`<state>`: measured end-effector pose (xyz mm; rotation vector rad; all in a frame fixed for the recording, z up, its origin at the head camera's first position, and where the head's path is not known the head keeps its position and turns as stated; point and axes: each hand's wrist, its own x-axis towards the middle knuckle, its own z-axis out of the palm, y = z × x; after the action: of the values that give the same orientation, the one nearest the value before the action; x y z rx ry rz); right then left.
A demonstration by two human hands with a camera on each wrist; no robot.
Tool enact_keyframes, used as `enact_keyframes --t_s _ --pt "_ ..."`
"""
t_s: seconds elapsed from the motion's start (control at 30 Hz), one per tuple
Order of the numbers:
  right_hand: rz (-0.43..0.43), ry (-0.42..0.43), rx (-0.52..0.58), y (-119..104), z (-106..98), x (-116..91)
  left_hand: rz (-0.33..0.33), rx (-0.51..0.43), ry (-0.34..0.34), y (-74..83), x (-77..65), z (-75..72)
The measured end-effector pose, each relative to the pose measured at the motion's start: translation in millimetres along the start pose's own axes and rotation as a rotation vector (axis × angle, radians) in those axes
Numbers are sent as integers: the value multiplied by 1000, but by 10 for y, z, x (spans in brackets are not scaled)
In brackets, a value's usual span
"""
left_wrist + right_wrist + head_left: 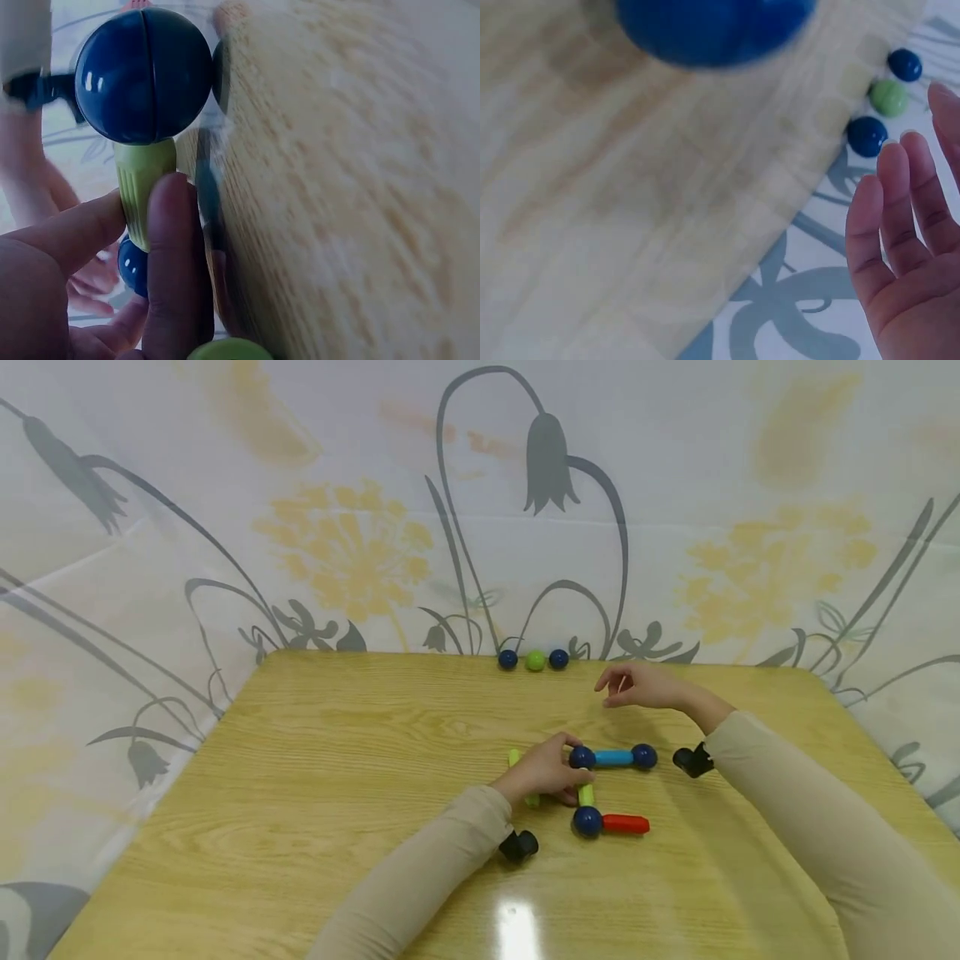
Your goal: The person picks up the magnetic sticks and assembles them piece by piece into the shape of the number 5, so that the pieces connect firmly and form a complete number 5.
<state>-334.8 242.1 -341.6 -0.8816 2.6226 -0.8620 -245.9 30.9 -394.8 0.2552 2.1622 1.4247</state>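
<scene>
My left hand (542, 770) grips a yellow-green rod (139, 184) of a small ball-and-rod construction. This rod joins a dark blue ball (588, 821) at the near end to another dark blue ball (582, 758) at the far end. From the far ball a light blue rod (613, 758) runs right to a third dark blue ball (643, 756). A red rod (626, 824) sticks out rightward from the near ball, its other end bare. Beyond the construction my right hand (639, 685) hovers above the table, holding nothing, fingers loosely bent.
Two dark blue balls (507, 659) and a light green ball (535, 660) stand in a row at the table's back edge. Another yellow-green rod (513, 758) lies partly hidden beneath my left hand. A flower-patterned cloth (480, 568) hangs behind the wooden table (337, 735).
</scene>
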Motion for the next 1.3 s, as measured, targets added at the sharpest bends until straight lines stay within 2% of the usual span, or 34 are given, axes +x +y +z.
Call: enact_keyframes --t_s 0.17,0.4,0.47,0.6,0.7,0.83,0.97,1.13,1.3 --pt "37 29 -34 59 -65 300 8 4 -11 1 -25 -2" --pt "35 48 1 117 -2 664 4 18 9 -14 -6 11" --pt "34 41 2 122 29 732 5 29 13 -15 -3 17" --pt "42 22 -77 139 84 837 8 35 18 -8 -12 16" --pt "59 42 -120 136 99 883 5 42 27 -6 -19 0" --pt "85 42 -97 142 76 792 -6 54 28 -1 -23 31" --pt "97 -6 -128 150 45 608 8 50 14 19 -14 64" --pt "98 -39 -145 128 86 468 9 60 16 2 -11 26" --pt "76 -70 -152 93 93 320 -2 31 2 -14 3 -5"
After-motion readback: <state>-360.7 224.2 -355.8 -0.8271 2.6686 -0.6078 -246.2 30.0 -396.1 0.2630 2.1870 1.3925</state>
